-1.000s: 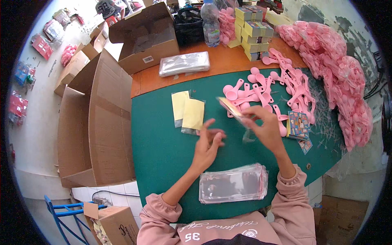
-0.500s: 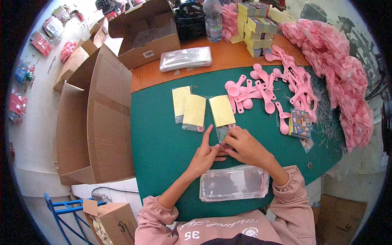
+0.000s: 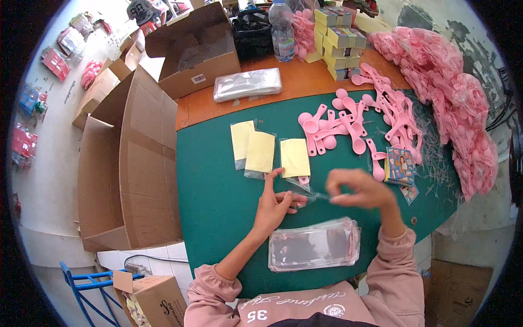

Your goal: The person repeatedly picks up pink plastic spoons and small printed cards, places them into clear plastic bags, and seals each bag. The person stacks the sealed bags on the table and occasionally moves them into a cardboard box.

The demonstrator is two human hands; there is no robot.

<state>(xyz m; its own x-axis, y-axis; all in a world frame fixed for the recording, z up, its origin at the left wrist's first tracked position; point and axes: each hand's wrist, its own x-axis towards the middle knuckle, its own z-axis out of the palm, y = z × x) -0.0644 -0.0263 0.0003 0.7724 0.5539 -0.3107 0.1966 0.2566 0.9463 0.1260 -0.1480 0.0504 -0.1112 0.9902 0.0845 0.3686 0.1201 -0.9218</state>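
A clear plastic bag with a yellow card (image 3: 295, 158) inside lies in front of me, a pink spoon end showing below the card. My left hand (image 3: 274, 206) pinches the bag's near end between thumb and fingers, its index finger stretched toward the card. My right hand (image 3: 359, 189), blurred by motion, is closed on a thin clear strip (image 3: 321, 195) running out from the bag's end. Two more bagged yellow cards (image 3: 260, 152) lie to the left, overlapping. Nearer to me is a stack of flat clear bags (image 3: 313, 246).
Pink spoons (image 3: 357, 122) lie heaped at the far right, beside small printed cards (image 3: 400, 165) and scattered clear strips (image 3: 438, 158). Bagged pink spoons (image 3: 463, 109) line the right edge. Behind are bundled cards (image 3: 344, 43), a bottle (image 3: 283, 32) and a plastic pack (image 3: 248, 85). Cardboard boxes (image 3: 147, 163) stand left.
My right hand has moved away from the bag to the right, drawing a thin strip with it. My left hand stays at the bag's near end.
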